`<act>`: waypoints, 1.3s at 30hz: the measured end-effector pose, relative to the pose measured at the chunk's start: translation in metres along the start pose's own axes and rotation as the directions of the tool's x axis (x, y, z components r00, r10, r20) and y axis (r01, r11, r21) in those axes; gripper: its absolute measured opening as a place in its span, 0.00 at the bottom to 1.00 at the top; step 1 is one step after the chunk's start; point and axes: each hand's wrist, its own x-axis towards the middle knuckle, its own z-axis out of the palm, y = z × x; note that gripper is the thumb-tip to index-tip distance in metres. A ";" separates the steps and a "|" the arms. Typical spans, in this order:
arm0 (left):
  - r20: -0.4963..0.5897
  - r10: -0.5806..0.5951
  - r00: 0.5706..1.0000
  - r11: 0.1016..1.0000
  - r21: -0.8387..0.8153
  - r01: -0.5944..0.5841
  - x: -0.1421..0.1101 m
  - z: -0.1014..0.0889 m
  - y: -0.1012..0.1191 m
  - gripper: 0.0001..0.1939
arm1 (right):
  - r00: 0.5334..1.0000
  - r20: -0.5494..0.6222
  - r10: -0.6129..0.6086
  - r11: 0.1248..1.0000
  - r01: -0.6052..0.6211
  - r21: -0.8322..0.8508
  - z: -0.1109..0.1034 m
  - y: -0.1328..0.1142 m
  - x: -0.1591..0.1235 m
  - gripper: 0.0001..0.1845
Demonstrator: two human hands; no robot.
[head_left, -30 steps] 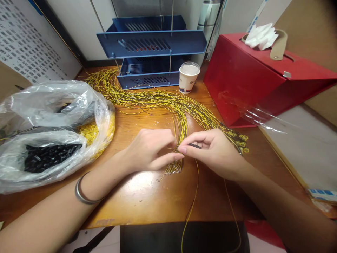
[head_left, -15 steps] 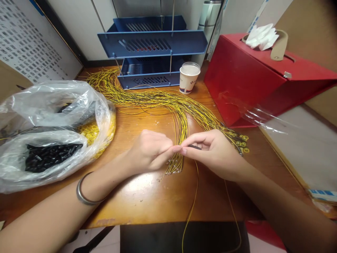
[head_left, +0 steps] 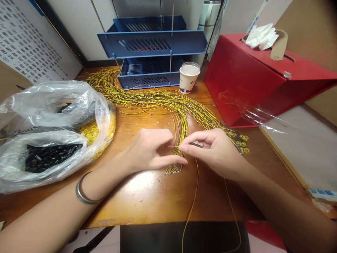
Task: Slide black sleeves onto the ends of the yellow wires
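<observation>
Plastic bag (head_left: 12,165) sitting open at left, likely keeping black pieces (head_left: 51,158) within reach; wire bundle (head_left: 158,98) lying across table (head_left: 137,200), far side to near. Right hand (head_left: 214,151) pinching yellow wire (head_left: 175,146), tip pointing left, black tube (head_left: 196,144) showing beneath fingers. Left hand (head_left: 147,149) gaping beside tip, apparently gripping nothing.

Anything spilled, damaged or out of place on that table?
Minor things: pale crumbs lie scattered just beyond the left hand, like stray scraps. A scuffed patch marks the front edge of the table. One yellow wire hangs over that edge, unlike the bundled wires.
</observation>
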 end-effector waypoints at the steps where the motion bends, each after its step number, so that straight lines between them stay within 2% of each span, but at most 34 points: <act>1: 0.013 -0.001 1.000 1.000 0.011 0.001 0.000 0.000 0.000 0.20 | 1.000 0.004 0.001 1.000 -0.001 0.001 0.000 0.000 0.000 0.09; 5: 0.065 0.075 0.995 0.997 0.012 -0.076 0.000 0.000 0.000 0.13 | 1.000 0.007 -0.007 1.000 0.007 0.002 0.000 0.002 0.000 0.09; 8: 0.080 0.137 0.987 0.990 0.021 -0.139 0.001 0.000 -0.001 0.15 | 1.000 0.001 -0.009 1.000 0.009 -0.009 0.000 0.003 0.001 0.08; 11: 0.047 0.160 0.986 0.986 0.033 -0.162 0.002 0.001 -0.001 0.17 | 1.000 0.007 -0.008 1.000 0.008 -0.009 0.000 0.003 0.001 0.08; 17: 0.001 0.152 0.988 0.988 0.040 -0.152 0.000 0.002 0.003 0.22 | 1.000 0.017 -0.001 1.000 0.001 -0.008 0.001 0.003 0.000 0.09; 22: -0.038 0.114 0.993 0.993 -0.023 -0.115 -0.001 0.002 0.002 0.25 | 1.000 0.019 -0.006 1.000 0.006 -0.006 0.002 0.003 0.001 0.09; 27: -0.024 0.007 1.000 0.995 -0.097 -0.009 -0.002 0.000 -0.003 0.29 | 1.000 -0.011 -0.012 1.000 0.012 -0.011 0.002 0.003 0.000 0.09; 29: 0.003 -0.022 1.000 0.998 -0.058 0.022 -0.001 -0.002 -0.003 0.27 | 1.000 -0.019 -0.012 1.000 0.011 -0.008 0.002 0.003 0.001 0.09; 34: 0.016 0.036 0.999 0.999 0.001 -0.036 0.000 -0.002 -0.001 0.12 | 1.000 -0.015 -0.015 1.000 0.015 0.000 0.001 0.003 0.001 0.09; 39: 0.053 0.103 0.993 0.994 0.035 -0.105 -0.001 -0.001 0.000 0.12 | 1.000 -0.014 -0.006 1.000 0.006 -0.003 0.001 0.005 0.001 0.09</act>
